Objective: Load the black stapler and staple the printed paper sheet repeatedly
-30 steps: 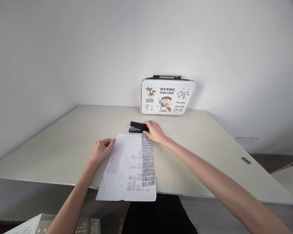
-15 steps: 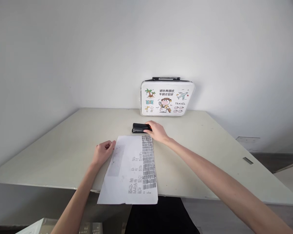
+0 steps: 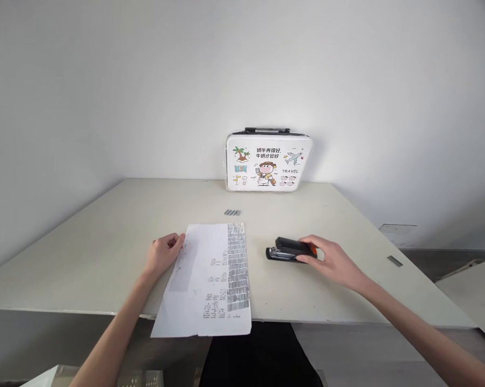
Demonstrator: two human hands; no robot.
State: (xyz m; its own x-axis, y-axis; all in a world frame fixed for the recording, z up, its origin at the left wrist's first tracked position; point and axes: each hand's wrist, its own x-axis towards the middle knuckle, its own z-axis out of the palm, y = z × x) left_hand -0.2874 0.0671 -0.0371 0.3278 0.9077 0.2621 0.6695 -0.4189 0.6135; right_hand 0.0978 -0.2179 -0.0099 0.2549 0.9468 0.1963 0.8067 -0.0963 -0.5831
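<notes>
My right hand (image 3: 334,260) is wrapped round the rear end of a black stapler (image 3: 292,248), which has an orange-red spot near its back. The stapler lies right of the paper, its front pointing left. A printed sheet of paper (image 3: 205,274) lies on the table, its near end hanging past the front edge; a column of dense grey print runs down its right side. My left hand (image 3: 165,252) is closed at the sheet's upper left edge, thumb against the paper and fingers curled. Beyond the sheet lie several small grey staple strips (image 3: 232,213).
A white case (image 3: 264,164) with cartoon prints and a black handle stands against the wall at the back of the pale table (image 3: 105,242). Another grey staple strip (image 3: 395,261) lies near the table's right edge. A white perforated object (image 3: 145,378) is below at left.
My right hand has brought the stapler from behind the paper toward me and to the right. The staple strips behind the sheet have come into view. My left hand stays at the paper's edge.
</notes>
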